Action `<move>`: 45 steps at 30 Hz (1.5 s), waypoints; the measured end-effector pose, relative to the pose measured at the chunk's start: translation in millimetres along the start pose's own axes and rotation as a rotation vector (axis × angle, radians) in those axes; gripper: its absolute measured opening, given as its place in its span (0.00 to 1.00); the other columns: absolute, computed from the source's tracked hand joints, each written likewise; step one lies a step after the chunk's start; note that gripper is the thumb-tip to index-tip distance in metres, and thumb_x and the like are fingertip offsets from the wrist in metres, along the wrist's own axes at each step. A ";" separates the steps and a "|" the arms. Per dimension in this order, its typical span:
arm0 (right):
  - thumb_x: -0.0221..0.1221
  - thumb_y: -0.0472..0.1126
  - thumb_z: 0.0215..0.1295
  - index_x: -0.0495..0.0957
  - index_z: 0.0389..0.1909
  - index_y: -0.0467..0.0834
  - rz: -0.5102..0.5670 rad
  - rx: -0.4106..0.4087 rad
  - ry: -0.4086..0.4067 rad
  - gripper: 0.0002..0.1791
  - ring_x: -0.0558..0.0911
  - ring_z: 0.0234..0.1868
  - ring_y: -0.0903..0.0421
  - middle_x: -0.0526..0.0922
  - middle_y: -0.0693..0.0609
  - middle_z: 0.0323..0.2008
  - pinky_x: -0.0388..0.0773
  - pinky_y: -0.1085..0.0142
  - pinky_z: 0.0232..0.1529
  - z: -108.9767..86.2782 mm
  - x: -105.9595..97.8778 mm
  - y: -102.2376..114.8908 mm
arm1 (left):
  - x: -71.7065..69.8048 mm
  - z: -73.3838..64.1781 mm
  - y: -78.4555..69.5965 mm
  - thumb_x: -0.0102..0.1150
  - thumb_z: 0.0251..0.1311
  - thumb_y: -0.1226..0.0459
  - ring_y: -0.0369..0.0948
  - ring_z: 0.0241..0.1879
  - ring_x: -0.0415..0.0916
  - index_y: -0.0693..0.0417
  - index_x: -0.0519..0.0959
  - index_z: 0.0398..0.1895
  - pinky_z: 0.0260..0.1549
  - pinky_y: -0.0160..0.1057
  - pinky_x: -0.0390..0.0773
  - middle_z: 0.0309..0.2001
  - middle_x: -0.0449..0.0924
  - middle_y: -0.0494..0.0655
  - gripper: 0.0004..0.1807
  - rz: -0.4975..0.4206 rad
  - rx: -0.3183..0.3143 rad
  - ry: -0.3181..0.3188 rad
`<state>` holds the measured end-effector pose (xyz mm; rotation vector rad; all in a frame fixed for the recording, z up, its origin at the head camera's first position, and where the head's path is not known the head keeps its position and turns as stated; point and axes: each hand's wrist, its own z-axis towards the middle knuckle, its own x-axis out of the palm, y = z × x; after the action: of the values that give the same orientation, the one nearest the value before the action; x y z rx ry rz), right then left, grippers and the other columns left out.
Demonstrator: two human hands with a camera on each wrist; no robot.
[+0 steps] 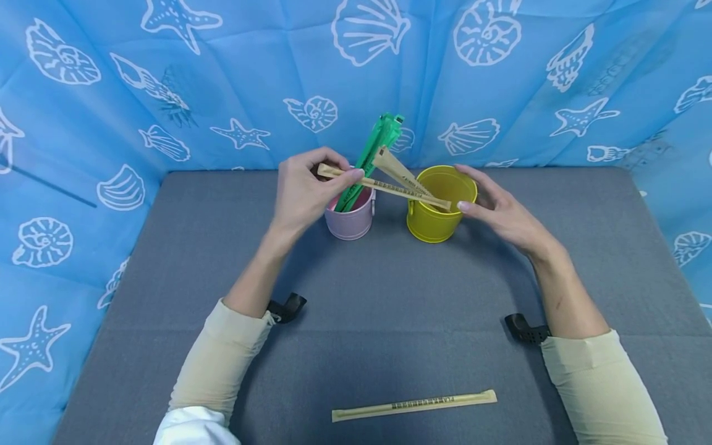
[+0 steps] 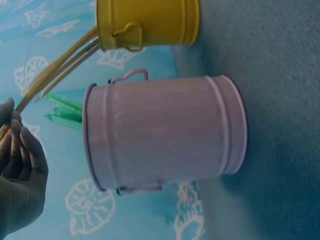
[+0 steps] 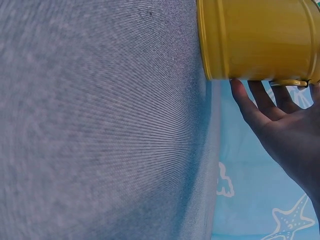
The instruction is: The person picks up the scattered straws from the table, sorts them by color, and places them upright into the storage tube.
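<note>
My left hand (image 1: 306,188) pinches one end of a paper-wrapped straw (image 1: 384,185) between thumb and fingers. The straw slants to the right, and its far end lies over the mouth of a small yellow bucket (image 1: 432,228). Further paper-wrapped straws (image 1: 397,168) lean out of that bucket to the left. My right hand (image 1: 508,216) holds the bucket's right side, thumb at the front rim and fingers farther back; in the right wrist view, fingertips (image 3: 239,89) touch its wall. Beneath the left hand stands a pink bucket (image 1: 349,228) with several long green sticks or wrapped straws (image 1: 378,148) in it.
Another paper-wrapped straw (image 1: 414,405) lies on the grey cloth-covered table (image 1: 389,290) near its front. Behind the buckets hangs a blue curtain (image 1: 267,80) with white shell and starfish prints.
</note>
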<state>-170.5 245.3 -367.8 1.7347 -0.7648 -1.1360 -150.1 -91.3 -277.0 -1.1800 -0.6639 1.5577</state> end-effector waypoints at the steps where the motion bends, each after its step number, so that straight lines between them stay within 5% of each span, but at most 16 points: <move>1: 0.56 0.49 0.73 0.49 0.78 0.67 -0.003 0.004 -0.001 0.38 0.48 0.77 0.43 0.43 0.54 0.79 0.44 0.35 0.70 0.2 0.1 -0.1 | 1.2 0.7 0.2 0.71 0.57 0.69 0.37 0.19 0.68 0.67 0.83 0.31 0.20 0.31 0.68 0.23 0.78 0.54 0.07 -0.006 0.000 0.005; 13: 0.56 0.49 0.73 0.48 0.78 0.66 -0.028 0.008 -0.003 0.39 0.45 0.78 0.45 0.41 0.54 0.80 0.42 0.35 0.70 -0.2 2.4 -3.1 | 17.7 8.7 36.8 0.71 0.58 0.64 0.50 0.27 0.80 0.60 0.85 0.39 0.25 0.34 0.76 0.30 0.84 0.51 0.09 -0.109 -0.021 0.077; 18: 0.56 0.49 0.73 0.47 0.78 0.66 -0.030 0.015 -0.004 0.39 0.45 0.78 0.44 0.41 0.54 0.80 0.42 0.34 0.69 -0.4 2.7 -4.0 | 22.1 9.8 37.0 0.71 0.58 0.63 0.49 0.29 0.81 0.59 0.85 0.41 0.28 0.36 0.79 0.32 0.84 0.48 0.11 -0.144 -0.009 0.116; 25: 0.57 0.48 0.73 0.47 0.78 0.65 -0.029 0.022 -0.011 0.40 0.45 0.78 0.44 0.40 0.54 0.80 0.41 0.34 0.69 -0.2 3.1 -3.8 | 30.5 12.6 34.7 0.73 0.56 0.62 0.41 0.27 0.79 0.59 0.85 0.40 0.25 0.34 0.77 0.31 0.84 0.48 0.12 -0.055 -0.034 0.136; 30: 0.57 0.47 0.73 0.47 0.78 0.65 -0.020 0.021 -0.010 0.40 0.45 0.78 0.43 0.41 0.54 0.80 0.42 0.34 0.70 -0.1 2.7 -3.5 | 34.2 12.9 34.4 0.73 0.55 0.62 0.39 0.31 0.81 0.60 0.84 0.45 0.32 0.35 0.81 0.35 0.86 0.49 0.16 -0.055 -0.075 0.164; 45: 0.56 0.45 0.73 0.47 0.78 0.64 0.005 -0.001 -0.008 0.39 0.47 0.77 0.43 0.42 0.53 0.79 0.43 0.36 0.70 -0.9 1.0 -3.1 | 29.5 6.6 37.3 0.72 0.57 0.63 0.40 0.35 0.81 0.61 0.83 0.47 0.38 0.37 0.81 0.37 0.84 0.49 0.17 -0.077 -0.059 0.173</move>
<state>-169.2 246.1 -370.9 1.7276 -0.7728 -1.1401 -170.6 -74.7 -317.1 -1.3013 -0.6365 1.3621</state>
